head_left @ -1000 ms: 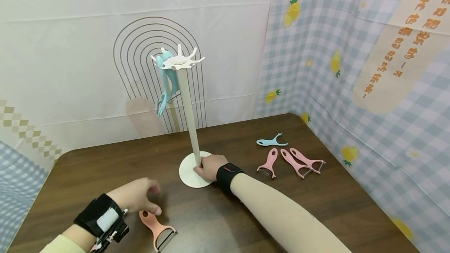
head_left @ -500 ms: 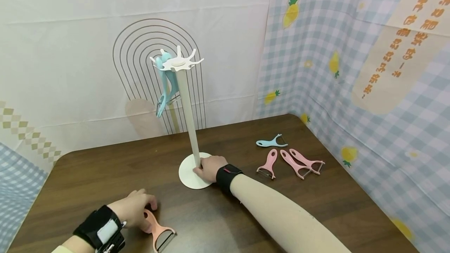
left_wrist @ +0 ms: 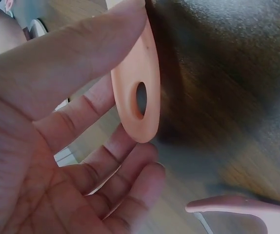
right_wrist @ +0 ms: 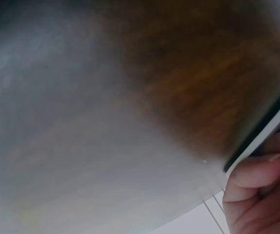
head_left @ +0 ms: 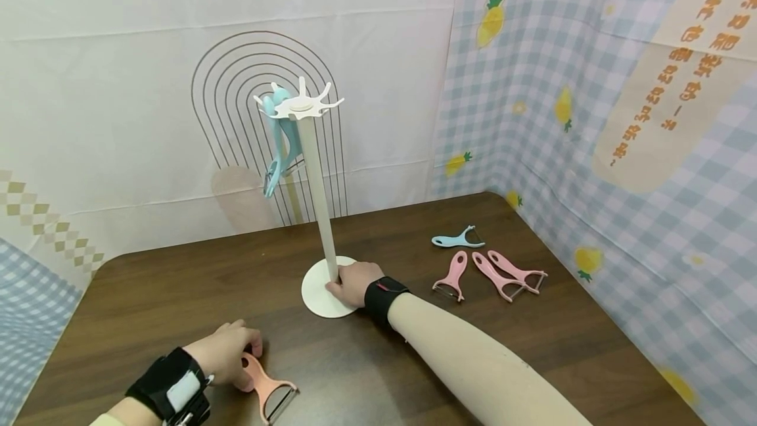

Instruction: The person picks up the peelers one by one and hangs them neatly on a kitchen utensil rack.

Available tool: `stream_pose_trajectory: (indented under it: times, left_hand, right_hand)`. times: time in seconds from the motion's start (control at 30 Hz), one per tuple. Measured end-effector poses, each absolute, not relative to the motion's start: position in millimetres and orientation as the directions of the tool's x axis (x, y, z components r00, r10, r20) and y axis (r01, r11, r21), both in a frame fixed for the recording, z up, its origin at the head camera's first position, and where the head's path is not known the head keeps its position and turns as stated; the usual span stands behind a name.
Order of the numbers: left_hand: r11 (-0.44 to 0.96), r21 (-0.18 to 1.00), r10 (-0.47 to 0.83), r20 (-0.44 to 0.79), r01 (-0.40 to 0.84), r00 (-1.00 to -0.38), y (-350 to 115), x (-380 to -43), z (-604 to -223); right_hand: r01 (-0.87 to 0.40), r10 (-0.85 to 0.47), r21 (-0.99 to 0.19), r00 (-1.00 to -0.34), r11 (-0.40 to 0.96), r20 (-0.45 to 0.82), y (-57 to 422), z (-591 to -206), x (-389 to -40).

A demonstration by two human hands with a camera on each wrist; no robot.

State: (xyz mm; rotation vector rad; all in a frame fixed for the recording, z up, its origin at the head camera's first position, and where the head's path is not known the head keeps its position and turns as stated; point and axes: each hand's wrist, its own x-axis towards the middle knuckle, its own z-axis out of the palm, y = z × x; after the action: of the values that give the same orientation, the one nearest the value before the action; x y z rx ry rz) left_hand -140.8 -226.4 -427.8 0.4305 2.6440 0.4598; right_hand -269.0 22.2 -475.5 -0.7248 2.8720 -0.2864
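Note:
My left hand (head_left: 221, 355) is low on the left of the table, pinching the handle of a peach peeler (head_left: 263, 383). In the left wrist view, thumb and index finger lie on either side of the peeler's handle (left_wrist: 139, 107), its oval hole exposed; the other fingers are loosely bent. My right hand (head_left: 356, 283) holds the base of a white hook stand (head_left: 316, 189), thumb against the pole's foot. At the right wrist view's edge, bent fingers (right_wrist: 254, 183) meet the base rim. Light blue peelers (head_left: 284, 137) hang from the stand's left hooks.
Right of the stand lie a light blue peeler (head_left: 452, 240) and three pink ones, among them a pink peeler (head_left: 454, 275). Part of another pinkish peeler (left_wrist: 242, 204) shows in the left wrist view's corner. Patterned cloth (head_left: 384, 84) hangs behind the brown table (head_left: 195, 268).
My left hand has come down onto the peach peeler's handle and now pinches it. The right hand and the stand have stayed in place.

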Motion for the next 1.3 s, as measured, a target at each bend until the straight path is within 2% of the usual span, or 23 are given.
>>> stream_pose_trajectory:
  times: [0.3, 0.83, 1.07, 1.3]
  left_hand:
    - [0.902, 0.357, 0.355, -0.298, 0.241, -0.886, -228, -139, -435]
    - [0.905, 0.368, 0.339, -0.326, 0.212, -0.883, -230, -138, -439]
    - [0.883, 0.425, 0.367, -0.356, 0.201, -0.859, -234, -137, -440]
    - [0.886, 0.42, 0.365, -0.364, 0.199, -0.857, -236, -136, -439]
  right_hand:
    - [-0.449, -0.48, -0.226, -0.871, 0.865, -0.108, 22, -476, -271]
    - [-0.447, -0.476, -0.226, -0.874, 0.866, -0.095, 23, -472, -265]
    - [-0.442, -0.474, -0.218, -0.872, 0.87, -0.126, 21, -473, -268]
    - [-0.436, -0.473, -0.225, -0.869, 0.871, -0.147, 21, -473, -271]
